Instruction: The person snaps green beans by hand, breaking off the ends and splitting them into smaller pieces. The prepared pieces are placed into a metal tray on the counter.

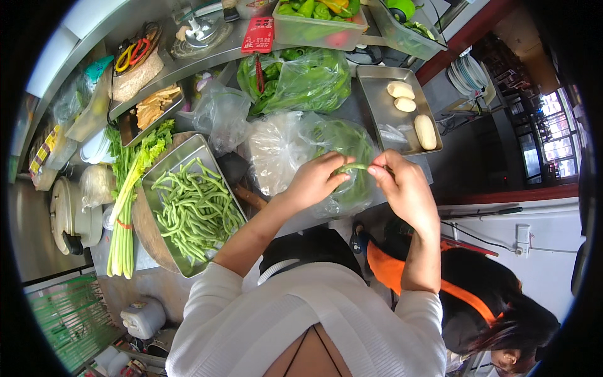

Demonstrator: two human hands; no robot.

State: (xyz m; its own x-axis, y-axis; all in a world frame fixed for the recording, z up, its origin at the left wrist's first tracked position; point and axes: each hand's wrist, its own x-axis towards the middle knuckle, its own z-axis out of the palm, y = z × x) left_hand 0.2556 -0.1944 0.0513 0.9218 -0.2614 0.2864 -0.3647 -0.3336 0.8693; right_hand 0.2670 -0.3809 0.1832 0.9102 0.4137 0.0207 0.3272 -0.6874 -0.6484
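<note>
Over the counter's front edge, my left hand (319,180) and my right hand (402,187) hold one green bean (353,167) stretched between them. Fingers and thumb of each hand are pinched together at either end of it. Just behind and below the hands lies a clear plastic bag (344,139) with green stuff showing through. To the left, a metal tray (237,215) holds a heap of green beans (195,210), resting partly on a round wooden board (149,227). My left forearm passes close to the tray's right side.
Celery (124,220) lies left of the tray. Behind stand a bag of green peppers (301,81) and a tub of peppers (320,30). A metal tray (392,113) at right holds pale peeled vegetables (426,132). Another person (483,295) bends at my right.
</note>
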